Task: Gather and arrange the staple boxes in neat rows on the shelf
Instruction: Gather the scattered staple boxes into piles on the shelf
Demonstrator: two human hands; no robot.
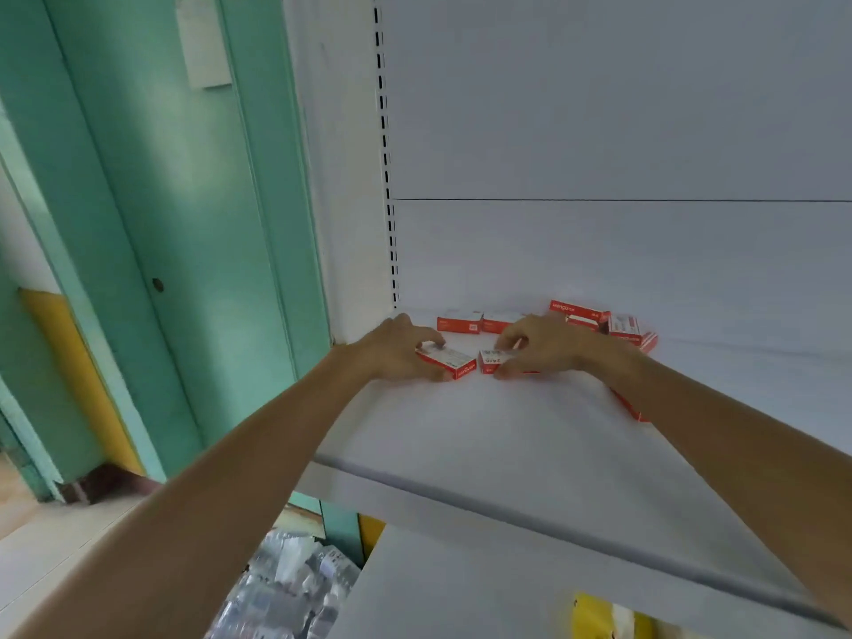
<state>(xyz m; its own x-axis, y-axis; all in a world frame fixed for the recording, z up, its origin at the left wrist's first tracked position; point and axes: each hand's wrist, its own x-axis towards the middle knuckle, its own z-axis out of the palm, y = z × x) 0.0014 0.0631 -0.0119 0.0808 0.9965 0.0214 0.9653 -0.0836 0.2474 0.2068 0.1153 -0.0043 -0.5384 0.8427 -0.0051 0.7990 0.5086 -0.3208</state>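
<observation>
Now, left hand (397,349): grip curled round a staple box (454,362) on the shelf (507,435).
Right hand (540,345): grip pinching a second box (492,360), just beside the first.
Other boxes (458,324): clustered behind, near the back panel (599,251).

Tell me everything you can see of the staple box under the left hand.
The staple box is a small flat carton, cardboard by its look, with a white printed top and red sides bearing white letters. It lies flat on the white shelf, turned askew, near the left rear corner. The left hand grips its left end, fingers curled over the top.
</observation>
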